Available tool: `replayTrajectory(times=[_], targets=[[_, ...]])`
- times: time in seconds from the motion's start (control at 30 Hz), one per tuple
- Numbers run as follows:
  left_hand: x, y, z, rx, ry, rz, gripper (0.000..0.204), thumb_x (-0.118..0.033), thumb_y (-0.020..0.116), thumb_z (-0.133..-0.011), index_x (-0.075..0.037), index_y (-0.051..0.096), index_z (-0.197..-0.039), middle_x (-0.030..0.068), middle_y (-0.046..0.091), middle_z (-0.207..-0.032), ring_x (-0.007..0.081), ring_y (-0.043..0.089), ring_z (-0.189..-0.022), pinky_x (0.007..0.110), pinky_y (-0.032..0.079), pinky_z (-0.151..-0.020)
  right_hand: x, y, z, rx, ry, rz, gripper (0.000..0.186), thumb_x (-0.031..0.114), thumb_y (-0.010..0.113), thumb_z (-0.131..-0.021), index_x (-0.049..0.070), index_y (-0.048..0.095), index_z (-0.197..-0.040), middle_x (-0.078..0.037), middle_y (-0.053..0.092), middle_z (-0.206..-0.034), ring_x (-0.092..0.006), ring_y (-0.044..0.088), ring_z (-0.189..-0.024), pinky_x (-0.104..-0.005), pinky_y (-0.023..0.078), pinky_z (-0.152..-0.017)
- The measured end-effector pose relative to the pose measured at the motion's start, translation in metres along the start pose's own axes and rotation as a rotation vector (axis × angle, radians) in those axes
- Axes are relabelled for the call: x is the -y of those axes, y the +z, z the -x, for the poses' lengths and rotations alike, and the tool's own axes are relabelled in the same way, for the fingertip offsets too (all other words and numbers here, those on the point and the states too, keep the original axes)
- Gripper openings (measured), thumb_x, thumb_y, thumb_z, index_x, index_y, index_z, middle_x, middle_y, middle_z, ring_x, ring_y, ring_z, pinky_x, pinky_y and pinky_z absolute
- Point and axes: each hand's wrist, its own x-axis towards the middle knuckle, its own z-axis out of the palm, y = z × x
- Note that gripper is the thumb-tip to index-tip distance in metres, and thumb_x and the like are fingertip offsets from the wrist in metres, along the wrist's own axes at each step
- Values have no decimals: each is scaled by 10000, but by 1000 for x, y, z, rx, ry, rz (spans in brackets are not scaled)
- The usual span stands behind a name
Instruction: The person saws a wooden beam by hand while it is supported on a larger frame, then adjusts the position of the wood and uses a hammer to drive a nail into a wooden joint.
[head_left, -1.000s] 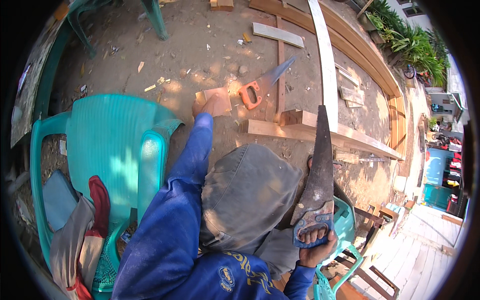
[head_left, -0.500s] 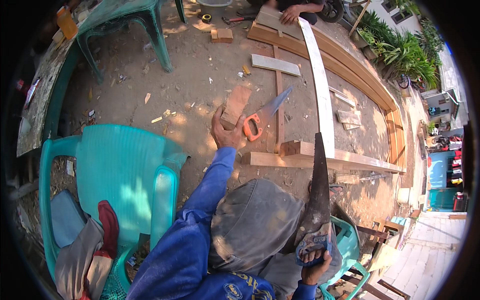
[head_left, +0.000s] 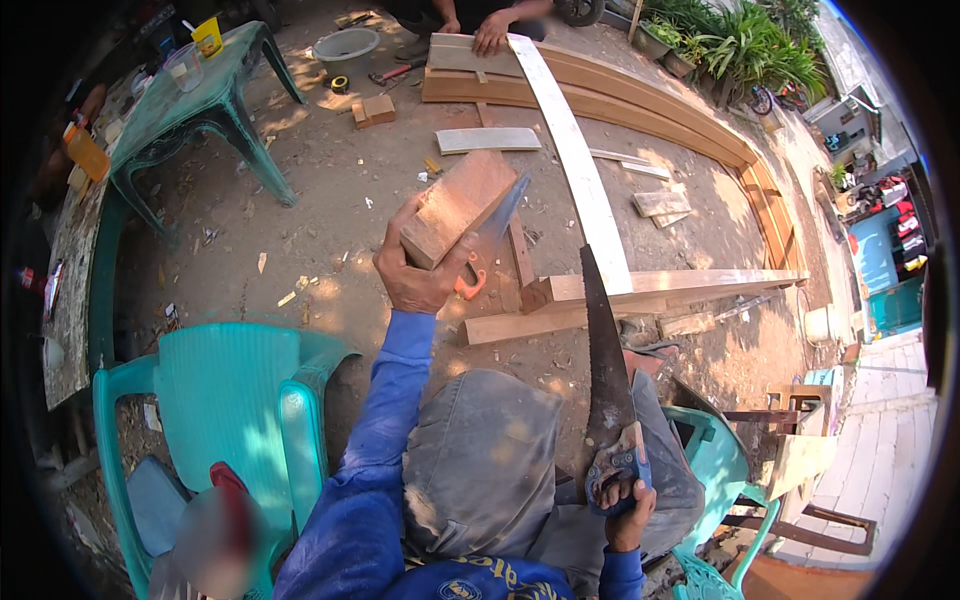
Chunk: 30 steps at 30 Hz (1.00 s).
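Observation:
My left hand (head_left: 415,268) grips a short brown wood block (head_left: 465,205) by its near end, raised above the dirt ground. Fingers wrap both sides of it. Partly behind the block lies a second handsaw with an orange handle (head_left: 472,278). In my right hand (head_left: 630,510) is a handsaw (head_left: 607,370) with a dark blade and blue handle, its blade pointing up and away from me. Beyond the blade's tip, the sawn end of a timber beam (head_left: 570,290) rests on another piece of wood. A long white board (head_left: 575,165) runs from there toward the far side.
A turquoise plastic chair (head_left: 230,400) stands at my left, with a green plastic table (head_left: 200,95) farther off. Long beams (head_left: 600,115) lie at the far right. A co-worker's hands (head_left: 490,32) rest on wood there. A tape measure (head_left: 340,84) and hammer (head_left: 397,72) lie on the ground.
The wood block has come up closer to me in my left hand and now covers more of the orange-handled saw. The view has shifted; the right hand still holds its saw.

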Motion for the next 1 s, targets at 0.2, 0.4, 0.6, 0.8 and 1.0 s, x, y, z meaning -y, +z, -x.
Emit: replayTrajectory(times=[0.2,0.4,0.6,0.8,1.0], targets=[[-163,25,-17,363,350,218,703,-311,899,-812,42,583,-1332,240,699,-1236,334,717,-1121,420,577,-959,2,-20,-8,129,31,162,403,354,597,-934,30,478,-726,-128,538,-659,-228,540,-587,-343,456,-591],[-263,24,-12,970,361,396,443,-352,645,-993,-110,542,-1348,238,655,-1262,421,706,-1037,503,610,-881,-35,-27,-11,-9,13,127,404,369,602,-949,37,497,-744,-97,527,-676,-202,513,-595,-342,425,-577],[-280,47,43,835,353,398,449,-390,572,-1033,-194,478,-1426,188,620,-1256,428,662,-1034,491,633,-830,-33,-38,-12,83,-34,264,397,368,604,-965,51,509,-745,-53,495,-671,-167,467,-599,-339,377,-565],[-280,54,44,869,387,472,469,-386,558,-1041,-213,454,-1464,167,579,-1305,432,595,-1147,498,631,-883,-32,-47,-16,111,-55,304,393,368,607,-981,65,521,-747,-8,463,-667,-133,421,-604,-336,330,-553],[-276,49,40,971,380,413,454,-402,510,-1063,-239,445,-1482,156,578,-1318,441,576,-1145,510,621,-912,-37,-50,-22,140,-58,348,389,367,609,-997,78,532,-748,36,431,-662,-98,375,-609,-333,282,-540]])
